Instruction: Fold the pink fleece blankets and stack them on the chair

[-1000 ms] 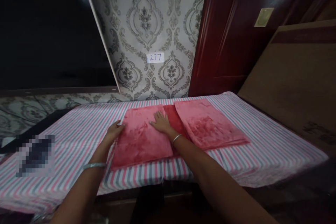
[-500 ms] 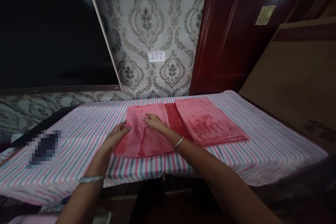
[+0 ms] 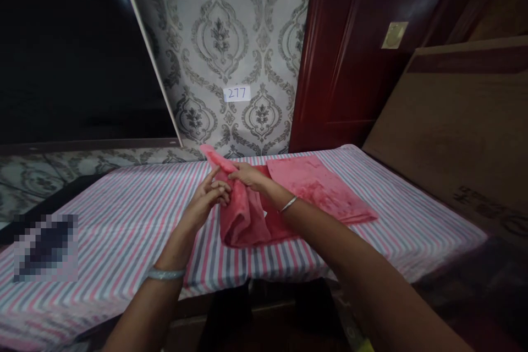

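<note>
A pink plush cloth (image 3: 238, 212) lies on the striped tablecloth, with its left part lifted and bunched into an upright fold. My right hand (image 3: 247, 175) pinches the top of this fold from the right. At the fold's left side is my left hand (image 3: 209, 195), its fingers bent against the fabric and its index finger pointing up along it. Exactly how the left fingertips grip is partly hidden. A darker red strip of the cloth shows between the raised fold and the flat, folded right part. A small white tag peeks out beside the fold.
The pink, white and grey striped tablecloth (image 3: 157, 198) covers the table. A large dark screen (image 3: 74, 55) stands at the left, and a big cardboard box (image 3: 454, 121) leans at the right. Behind are patterned wallpaper and a paper label (image 3: 236, 93) reading 277.
The cloth's left part, flat before, is now raised and gathered toward the right. My left hand has moved right and my right hand has closed on the fold. The view has shifted slightly.
</note>
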{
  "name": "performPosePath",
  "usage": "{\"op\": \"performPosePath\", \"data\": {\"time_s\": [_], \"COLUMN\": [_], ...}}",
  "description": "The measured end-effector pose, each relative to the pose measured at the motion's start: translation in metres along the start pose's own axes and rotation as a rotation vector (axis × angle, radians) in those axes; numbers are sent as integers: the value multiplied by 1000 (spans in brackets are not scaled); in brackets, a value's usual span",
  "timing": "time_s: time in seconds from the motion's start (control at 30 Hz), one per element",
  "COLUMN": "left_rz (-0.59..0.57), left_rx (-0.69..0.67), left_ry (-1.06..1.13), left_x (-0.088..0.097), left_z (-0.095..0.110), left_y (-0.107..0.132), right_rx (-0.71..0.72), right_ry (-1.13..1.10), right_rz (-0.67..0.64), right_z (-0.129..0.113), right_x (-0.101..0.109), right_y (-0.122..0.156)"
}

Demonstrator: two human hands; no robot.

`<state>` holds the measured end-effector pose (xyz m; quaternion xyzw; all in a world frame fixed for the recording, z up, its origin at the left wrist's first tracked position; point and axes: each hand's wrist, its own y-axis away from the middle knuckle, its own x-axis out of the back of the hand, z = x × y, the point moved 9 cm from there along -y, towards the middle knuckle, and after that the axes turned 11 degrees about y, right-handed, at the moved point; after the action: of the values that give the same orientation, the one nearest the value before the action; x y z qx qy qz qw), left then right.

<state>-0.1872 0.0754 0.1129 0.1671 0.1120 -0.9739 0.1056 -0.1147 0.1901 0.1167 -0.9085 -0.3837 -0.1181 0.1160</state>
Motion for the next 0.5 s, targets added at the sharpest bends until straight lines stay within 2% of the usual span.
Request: {"op": "performPosePath", "data": {"time_s": [0.07, 0.13, 0.23, 0.3, 0.33, 0.4, 0.43, 0.5], "left_rz": [42, 112, 129, 89, 73, 65, 70, 76], "left_rx": [-66, -51, 82, 187, 236, 318, 350, 396], "left_ry": [-4, -15, -29, -24, -9, 46, 75, 116], "left_x": [2, 6, -2, -18, -27, -44, -51, -65], "left_z": [3, -3, -31, -57, -71, -98, -111, -133], "left_y": [-1, -4, -9, -12, -13, -13, -13, -13], "right_rx": [-34, -85, -117, -152, -201, -369, -456, -544], "right_ry": [-11, -25, 26, 45, 52, 47, 38, 15], "right_rz": [53, 136, 263, 309, 325, 347, 355, 374], "right_z": [-2, -1, 7, 26, 43, 88, 111, 147], "right_x": [46, 105, 198, 246, 263, 284, 289, 289], "right_y": [5, 17, 50, 81, 98, 134, 152, 180]}}
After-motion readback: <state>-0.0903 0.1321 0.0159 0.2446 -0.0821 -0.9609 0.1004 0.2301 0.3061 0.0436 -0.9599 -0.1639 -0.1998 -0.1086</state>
